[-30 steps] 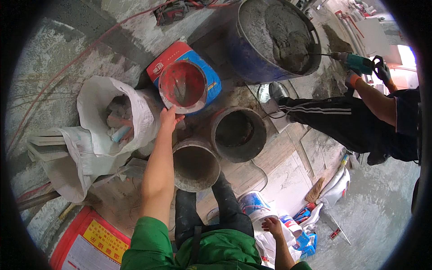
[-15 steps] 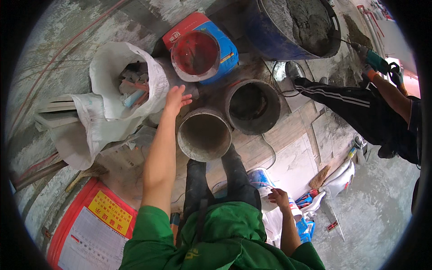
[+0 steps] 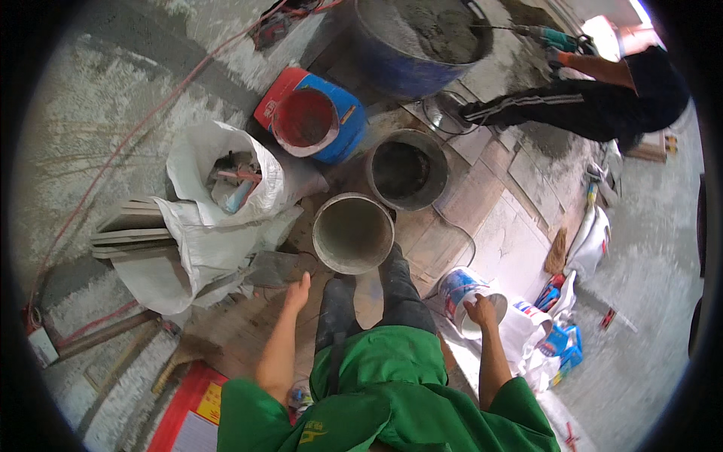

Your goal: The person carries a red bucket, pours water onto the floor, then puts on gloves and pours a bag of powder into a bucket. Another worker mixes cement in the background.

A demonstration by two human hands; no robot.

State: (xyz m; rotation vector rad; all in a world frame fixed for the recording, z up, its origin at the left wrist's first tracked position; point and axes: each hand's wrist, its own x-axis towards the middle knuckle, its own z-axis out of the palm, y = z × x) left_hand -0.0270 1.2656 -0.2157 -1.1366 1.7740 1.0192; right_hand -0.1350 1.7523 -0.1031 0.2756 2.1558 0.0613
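Note:
My left hand (image 3: pixel 298 294) hangs beside my left thigh, fingers loosely stretched, with nothing in it. My right hand (image 3: pixel 480 309) hangs at my right side over a pale bucket (image 3: pixel 466 325); its fingers are loosely bent and apart, and I cannot tell whether they touch the rim. In front of my legs stands an upright grey bucket (image 3: pixel 353 233), its inside coated with pale residue. Touching or close to it, a second grey bucket (image 3: pixel 408 169) has dark contents. A red bucket (image 3: pixel 305 118) stands farther off, beside a red and blue package (image 3: pixel 345 126).
A white sack (image 3: pixel 263 177) of rubble and stacked boards (image 3: pixel 135 233) stand at left. Far ahead, a co-worker (image 3: pixel 572 98) holds a green power mixer (image 3: pixel 553 38) in a blue tub (image 3: pixel 407 71) of grey mortar. A brush (image 3: pixel 556 252) and bags (image 3: pixel 591 241) lie at right.
My left hand has dropped back from near the sack to beside my left thigh. My right hand stays low at my right side. The view has shifted.

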